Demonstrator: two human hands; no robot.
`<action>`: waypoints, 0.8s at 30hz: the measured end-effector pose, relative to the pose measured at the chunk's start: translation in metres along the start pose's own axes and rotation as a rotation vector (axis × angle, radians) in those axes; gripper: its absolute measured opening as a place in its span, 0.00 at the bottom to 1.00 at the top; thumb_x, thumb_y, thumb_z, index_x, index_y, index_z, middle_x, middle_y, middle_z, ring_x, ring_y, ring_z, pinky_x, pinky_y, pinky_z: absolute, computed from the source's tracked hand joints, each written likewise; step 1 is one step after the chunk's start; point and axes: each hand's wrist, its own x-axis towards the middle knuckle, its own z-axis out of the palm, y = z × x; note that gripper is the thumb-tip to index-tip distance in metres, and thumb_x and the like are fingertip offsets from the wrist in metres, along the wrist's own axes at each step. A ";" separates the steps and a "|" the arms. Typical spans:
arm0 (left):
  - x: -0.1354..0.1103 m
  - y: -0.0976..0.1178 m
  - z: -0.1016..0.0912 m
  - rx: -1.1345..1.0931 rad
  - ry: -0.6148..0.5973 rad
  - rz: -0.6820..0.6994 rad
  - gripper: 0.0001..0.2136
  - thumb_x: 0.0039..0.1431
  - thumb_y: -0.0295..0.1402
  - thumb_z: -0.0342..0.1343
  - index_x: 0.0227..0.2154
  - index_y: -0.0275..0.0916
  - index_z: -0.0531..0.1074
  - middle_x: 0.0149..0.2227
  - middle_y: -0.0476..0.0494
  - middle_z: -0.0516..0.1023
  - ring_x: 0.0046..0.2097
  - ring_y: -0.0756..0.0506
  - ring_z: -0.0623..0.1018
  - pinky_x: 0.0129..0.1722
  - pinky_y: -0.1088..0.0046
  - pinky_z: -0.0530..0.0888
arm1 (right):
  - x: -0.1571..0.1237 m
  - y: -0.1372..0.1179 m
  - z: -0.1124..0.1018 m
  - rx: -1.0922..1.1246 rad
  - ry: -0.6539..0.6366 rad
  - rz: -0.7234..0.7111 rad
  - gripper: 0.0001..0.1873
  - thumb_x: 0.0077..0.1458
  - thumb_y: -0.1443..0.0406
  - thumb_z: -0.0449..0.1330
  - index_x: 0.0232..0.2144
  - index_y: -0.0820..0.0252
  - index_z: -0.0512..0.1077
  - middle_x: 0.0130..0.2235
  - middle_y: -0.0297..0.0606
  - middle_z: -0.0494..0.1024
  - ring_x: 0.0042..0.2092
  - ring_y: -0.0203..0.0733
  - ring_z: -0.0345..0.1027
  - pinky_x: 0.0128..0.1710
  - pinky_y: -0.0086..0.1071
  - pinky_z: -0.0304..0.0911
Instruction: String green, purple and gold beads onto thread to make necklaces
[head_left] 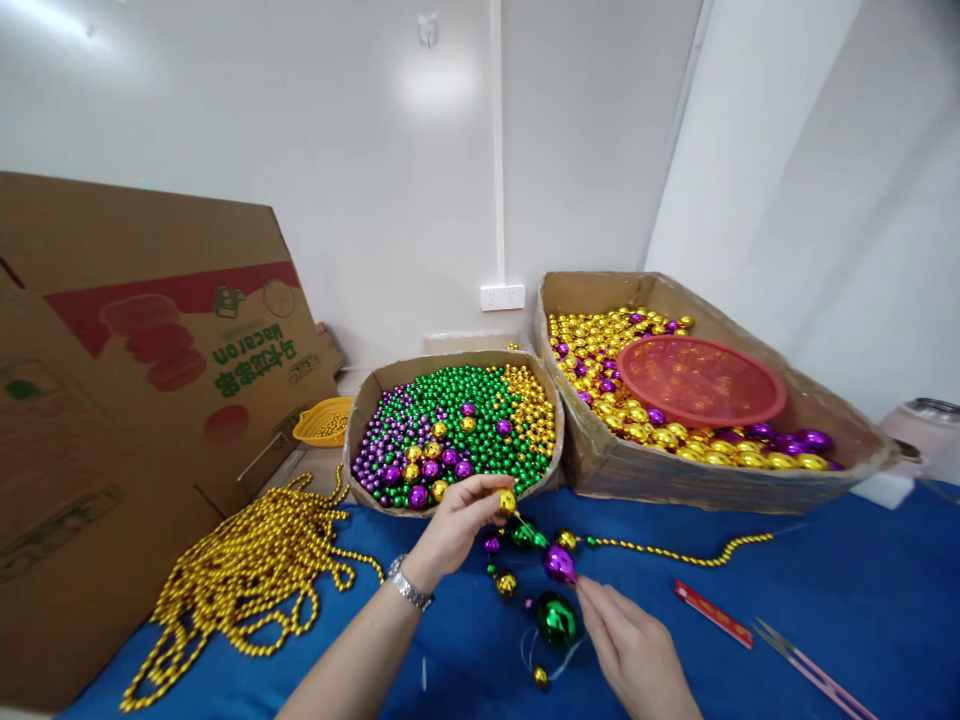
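Observation:
My left hand (466,518), with a silver watch (411,584) on its wrist, pinches a shiny gold bead (507,500) near the front rim of the smaller bead box. A clear cord runs from that bead towards small and large green beads. The fingertips of my right hand (628,645) are closed at the lower end of a big purple bead (559,563). Around them lies the bead strand, with a large green bead (556,620), a gold bead (506,584) and a loose cord end by a small gold bead (540,677). A thin gold bead chain (682,551) stretches right.
Behind my hands stands a carton (365,487) of green, purple and gold beads. A larger carton (705,478) holds bigger balls and a red basin (701,380). Gold bead strings (247,575) lie left; a red packet (712,613) and tweezers (810,668) lie right.

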 end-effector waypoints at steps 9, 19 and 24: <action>-0.008 -0.014 0.014 -0.150 0.008 -0.055 0.18 0.45 0.32 0.66 0.41 0.39 0.71 0.45 0.41 0.73 0.40 0.47 0.74 0.41 0.68 0.73 | 0.008 -0.009 -0.005 0.165 -0.027 0.172 0.14 0.64 0.62 0.43 0.42 0.57 0.68 0.35 0.39 0.78 0.36 0.39 0.75 0.34 0.28 0.70; -0.013 -0.020 0.018 -0.052 0.091 0.054 0.16 0.47 0.32 0.65 0.39 0.37 0.70 0.39 0.43 0.73 0.37 0.49 0.73 0.39 0.70 0.72 | 0.004 -0.006 -0.006 0.209 0.056 0.204 0.15 0.63 0.58 0.46 0.39 0.56 0.70 0.31 0.37 0.73 0.32 0.38 0.72 0.31 0.26 0.68; -0.015 -0.022 0.019 -0.078 0.086 0.032 0.16 0.46 0.31 0.66 0.39 0.37 0.69 0.38 0.44 0.73 0.36 0.50 0.73 0.38 0.70 0.73 | 0.005 -0.008 -0.005 0.211 0.081 0.202 0.13 0.63 0.59 0.47 0.38 0.56 0.69 0.31 0.37 0.72 0.32 0.38 0.71 0.31 0.27 0.67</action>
